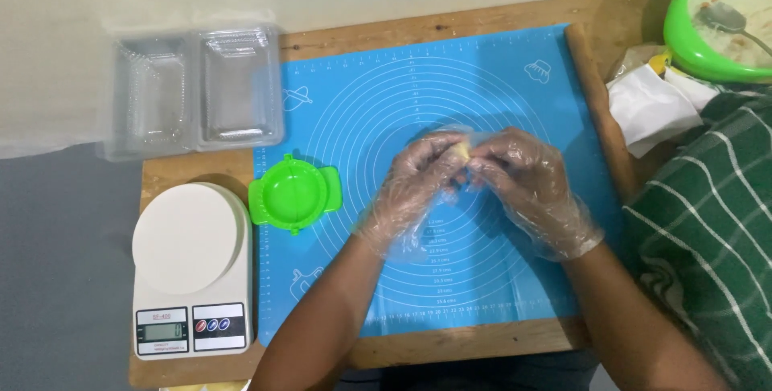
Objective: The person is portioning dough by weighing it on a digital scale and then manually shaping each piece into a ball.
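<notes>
Seen from above, a person's left hand (418, 178) and right hand (527, 186), both in thin clear gloves, met over a blue mat (362, 101). The fingertips of both were closed around a small pale dough piece (461, 152), held just above the mat between them. The dough looked soft, light and easily torn, probably a little sticky, so a gentle pinch at its edges seemed the safest hold. To the left of the grip lay a green press (294, 194), opened flat, with a white scale (191, 266) and a clear tray (193, 89) beyond it. Far to the right sat a green bowl (683, 29) with a spoon (728, 19). Bare mat surrounded the grip, wooden table edges well apart.
</notes>
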